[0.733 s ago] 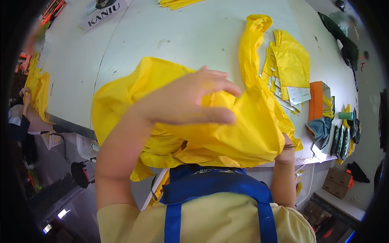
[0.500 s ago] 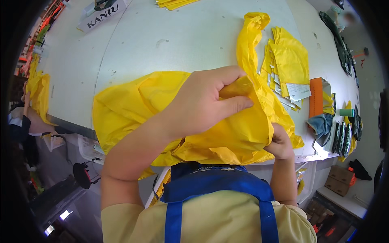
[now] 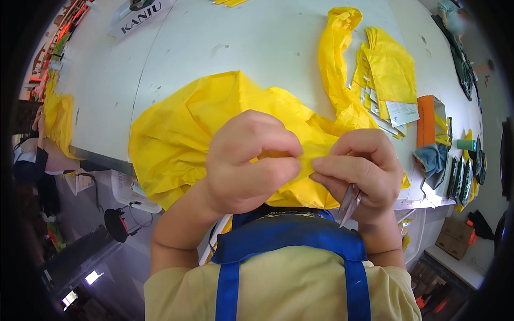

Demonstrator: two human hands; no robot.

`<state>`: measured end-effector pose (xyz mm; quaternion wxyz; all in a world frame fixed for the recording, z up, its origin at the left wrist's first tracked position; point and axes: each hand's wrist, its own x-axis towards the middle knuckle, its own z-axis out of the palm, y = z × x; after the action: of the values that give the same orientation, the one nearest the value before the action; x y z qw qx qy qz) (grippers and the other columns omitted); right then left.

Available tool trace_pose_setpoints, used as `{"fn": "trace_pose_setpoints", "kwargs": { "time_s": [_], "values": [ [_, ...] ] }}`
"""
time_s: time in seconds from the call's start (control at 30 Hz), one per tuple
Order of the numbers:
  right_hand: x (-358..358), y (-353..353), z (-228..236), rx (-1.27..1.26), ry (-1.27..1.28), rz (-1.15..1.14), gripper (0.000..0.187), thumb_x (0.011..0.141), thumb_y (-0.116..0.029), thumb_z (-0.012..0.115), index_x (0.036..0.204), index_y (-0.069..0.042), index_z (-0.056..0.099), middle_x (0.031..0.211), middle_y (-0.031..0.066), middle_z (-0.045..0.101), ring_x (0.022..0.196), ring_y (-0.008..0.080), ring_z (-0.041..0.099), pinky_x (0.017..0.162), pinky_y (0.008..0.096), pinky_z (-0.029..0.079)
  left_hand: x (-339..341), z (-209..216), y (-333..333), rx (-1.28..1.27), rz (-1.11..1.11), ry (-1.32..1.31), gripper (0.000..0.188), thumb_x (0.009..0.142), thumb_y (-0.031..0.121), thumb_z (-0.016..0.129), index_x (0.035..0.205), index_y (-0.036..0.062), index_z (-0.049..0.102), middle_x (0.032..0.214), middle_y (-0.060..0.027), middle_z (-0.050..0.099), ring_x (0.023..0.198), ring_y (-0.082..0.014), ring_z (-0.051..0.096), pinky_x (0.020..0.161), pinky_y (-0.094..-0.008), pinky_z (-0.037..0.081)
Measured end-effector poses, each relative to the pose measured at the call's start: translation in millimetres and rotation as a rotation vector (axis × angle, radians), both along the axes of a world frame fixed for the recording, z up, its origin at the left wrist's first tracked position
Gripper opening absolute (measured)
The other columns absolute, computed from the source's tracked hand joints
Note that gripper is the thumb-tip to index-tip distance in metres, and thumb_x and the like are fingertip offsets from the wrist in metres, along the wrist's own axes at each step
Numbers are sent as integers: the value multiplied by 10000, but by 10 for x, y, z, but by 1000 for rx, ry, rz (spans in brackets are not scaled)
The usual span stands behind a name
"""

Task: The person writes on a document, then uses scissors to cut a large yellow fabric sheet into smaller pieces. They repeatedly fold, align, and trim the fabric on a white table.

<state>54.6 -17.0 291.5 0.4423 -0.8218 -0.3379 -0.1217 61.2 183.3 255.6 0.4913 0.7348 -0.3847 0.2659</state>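
A thin, crumpled yellow garment (image 3: 187, 128) is spread over the near part of the table, and a long sleeve-like part (image 3: 334, 59) stretches away on the right. My left hand (image 3: 249, 163) is closed over it in a pinch, thumb and forefinger together at the fabric. Close beside it, my right hand (image 3: 369, 166) pinches at the same spot with thumb and fingertips. Metal thread snips (image 3: 349, 205) are tucked in the right palm, their pointed blades sticking out below toward my apron. Whatever lies between the fingertips is too small to make out.
A stack of folded yellow pouches with white labels (image 3: 393, 69) lies to the right. Beyond it stand an orange box (image 3: 426, 120), a blue cloth (image 3: 431, 159) and a green roll (image 3: 466, 145). A white sign board (image 3: 140, 18) is at the far left. Another person works at the left edge.
My left hand has come down and nearer from the raised fabric edge. My right hand has come out from under the cloth to meet it, and the snips now show in it.
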Motion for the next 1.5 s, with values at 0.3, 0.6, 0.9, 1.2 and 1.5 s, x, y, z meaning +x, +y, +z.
{"fn": "trace_pose_setpoints", "kwargs": {
  "time_s": [0.3,0.6,0.9,1.2,1.5],
  "values": [
    [-48,22,-6,152,244,2,153,641,-38,772,737,-70,658,762,65,551,684,177,563,567,272,433,-51,-92,-12,-33,17,-79,110,643,44,641,718,78,567,830,-50,592,686,-229,544,559,-310,426],
    [-37,-225,-121,374,259,103,444,720,-409,758,897,-38,591,793,83,581,662,186,551,554,271,402,-88,-112,60,31,1,-199,208,620,1,678,762,80,550,887,-57,582,735,-221,529,578,-314,425],
    [70,-231,-32,-147,-211,77,325,587,-243,800,850,-97,676,736,21,585,591,191,520,526,305,374,-121,-138,46,-9,3,-162,225,648,8,677,809,98,549,891,-43,583,753,-223,528,578,-324,431],
    [62,-124,-107,-53,-130,112,308,589,-237,810,832,-94,686,713,26,582,579,190,515,517,298,382,-153,-165,68,-26,0,-123,182,686,30,664,811,104,554,889,-45,587,749,-223,530,575,-331,435],
    [74,-115,-129,-49,-120,135,306,586,-223,817,824,-86,684,694,31,586,579,192,524,520,294,387,-157,-177,72,-50,-5,-92,151,692,25,659,782,93,558,877,-55,591,745,-229,533,577,-334,439]
  ]
}}
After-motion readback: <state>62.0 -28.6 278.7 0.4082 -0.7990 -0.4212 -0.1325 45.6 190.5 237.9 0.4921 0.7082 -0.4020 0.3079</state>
